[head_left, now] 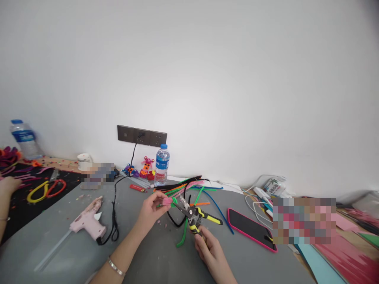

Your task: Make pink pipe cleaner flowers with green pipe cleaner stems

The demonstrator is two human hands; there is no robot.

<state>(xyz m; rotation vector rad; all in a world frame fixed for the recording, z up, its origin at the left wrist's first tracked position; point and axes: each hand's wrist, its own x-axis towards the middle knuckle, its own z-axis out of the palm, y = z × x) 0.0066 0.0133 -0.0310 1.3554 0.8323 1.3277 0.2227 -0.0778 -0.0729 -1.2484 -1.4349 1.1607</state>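
Observation:
My left hand (pixel 153 209) pinches a small pink and green pipe-cleaner piece (pixel 167 201) between thumb and fingertips. In my right hand (pixel 209 246) is a pair of wire-stripping pliers (pixel 194 217) with black and yellow handles. Their handles are spread and the jaws gape, one jaw tip close beside the green part; whether it touches, I cannot tell. Behind both hands lies a loose pile of pipe cleaners (pixel 177 186) in black, pink, orange and green. A green pipe cleaner (pixel 181 239) and a blue one (pixel 220 211) lie near the pliers.
On the left lie a pink glue gun (pixel 89 223) and scissors (pixel 47 191); another person's hand (pixel 8 187) is at the left edge. A water bottle (pixel 162 165) and small pipe-cleaner figures (pixel 146 167) stand by the wall. A phone (pixel 251 228) and coloured paper (pixel 349 256) are to the right.

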